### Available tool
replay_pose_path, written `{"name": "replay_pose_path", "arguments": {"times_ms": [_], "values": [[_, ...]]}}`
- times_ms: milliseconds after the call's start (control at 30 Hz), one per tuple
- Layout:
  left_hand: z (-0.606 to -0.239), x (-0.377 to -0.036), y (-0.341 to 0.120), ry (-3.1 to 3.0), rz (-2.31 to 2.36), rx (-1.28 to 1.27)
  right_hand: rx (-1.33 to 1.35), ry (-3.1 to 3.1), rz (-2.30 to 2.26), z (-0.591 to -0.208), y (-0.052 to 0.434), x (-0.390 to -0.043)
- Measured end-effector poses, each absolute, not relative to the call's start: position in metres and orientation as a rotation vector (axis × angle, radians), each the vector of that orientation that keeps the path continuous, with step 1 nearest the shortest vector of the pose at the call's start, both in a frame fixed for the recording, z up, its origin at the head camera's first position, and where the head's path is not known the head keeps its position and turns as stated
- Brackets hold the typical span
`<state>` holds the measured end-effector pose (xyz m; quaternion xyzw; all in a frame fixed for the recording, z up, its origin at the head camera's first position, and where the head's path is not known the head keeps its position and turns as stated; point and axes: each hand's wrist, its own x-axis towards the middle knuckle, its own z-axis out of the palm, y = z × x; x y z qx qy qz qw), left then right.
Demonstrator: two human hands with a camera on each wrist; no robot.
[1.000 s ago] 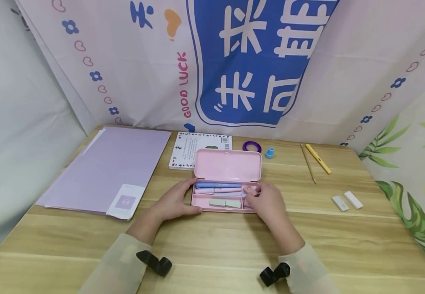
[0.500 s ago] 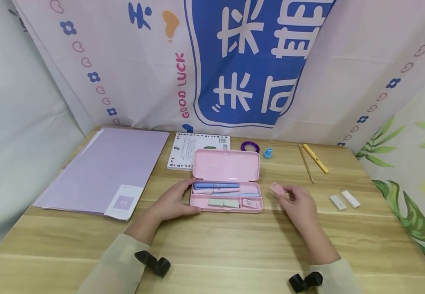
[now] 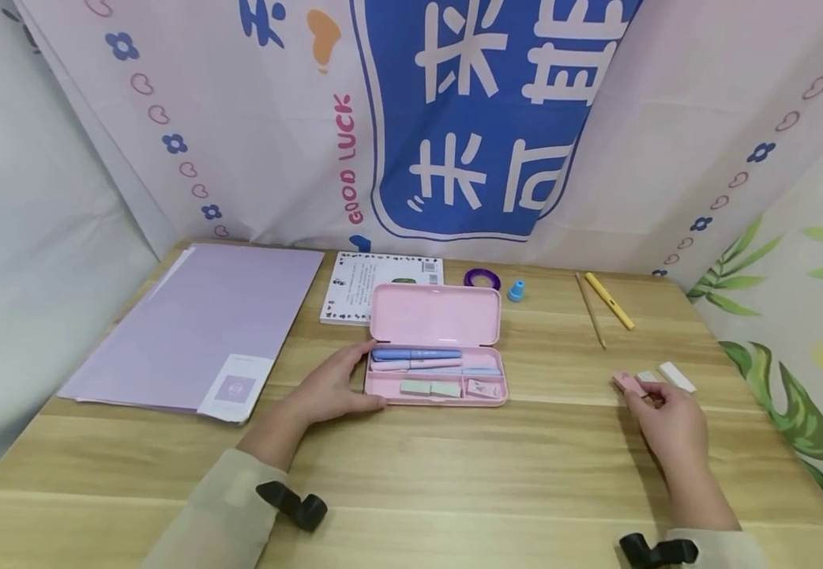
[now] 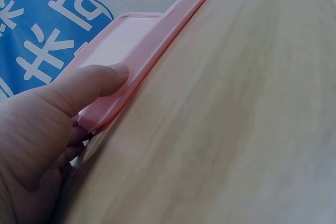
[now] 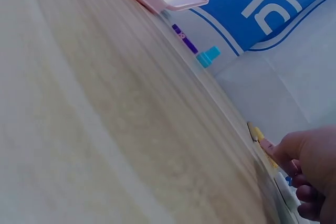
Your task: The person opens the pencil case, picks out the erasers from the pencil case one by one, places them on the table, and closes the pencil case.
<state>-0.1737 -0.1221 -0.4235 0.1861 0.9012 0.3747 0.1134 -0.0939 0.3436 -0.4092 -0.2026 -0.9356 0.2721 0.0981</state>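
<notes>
An open pink pencil case (image 3: 434,352) lies mid-table, lid up, with blue and pink pens and small erasers inside. My left hand (image 3: 326,387) rests against its left end, thumb on the rim (image 4: 105,85), fingers loosely curved. My right hand (image 3: 667,423) is far to the right and pinches a small pink eraser (image 3: 628,383) just above the wood, close beside two white erasers (image 3: 667,376). In the right wrist view the curled fingers (image 5: 310,166) show at the lower right; the pink eraser shows only as a sliver.
A lilac folder (image 3: 205,324) lies at the left, a white notebook (image 3: 376,286) behind the case. A purple tape roll (image 3: 482,278), a blue cap (image 3: 516,291), a pencil (image 3: 589,310) and a yellow pen (image 3: 609,301) lie at the back right. Cloth walls close in the table.
My right hand lifted the pink eraser out of the case and carried it right, down to the white erasers. The left hand stayed on the case.
</notes>
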Motion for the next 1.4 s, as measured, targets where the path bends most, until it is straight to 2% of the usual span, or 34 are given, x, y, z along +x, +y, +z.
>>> {"name": "replay_pose_path", "arguments": {"times_ms": [533, 700, 967, 1133, 1400], "values": [[-0.425, -0.174, -0.124, 2.651, 1.096, 0.575, -0.634, -2.85, 0.75, -0.408, 0.342, -0.095], [-0.425, -0.173, -0.124, 2.64, 1.102, 0.557, -0.338, -2.789, 0.752, -0.405, 0.319, -0.098], [-0.423, -0.172, -0.124, 2.653, 1.105, 0.58, 0.239, -2.81, 0.852, -0.407, 0.252, -0.119], [-0.422, -0.172, -0.124, 2.645, 1.107, 0.571, 0.41, -2.889, 0.793, -0.403, 0.222, -0.131], [-0.422, -0.172, -0.125, 2.637, 1.113, 0.583, 0.604, -3.03, 0.556, -0.394, 0.205, -0.149]]}}
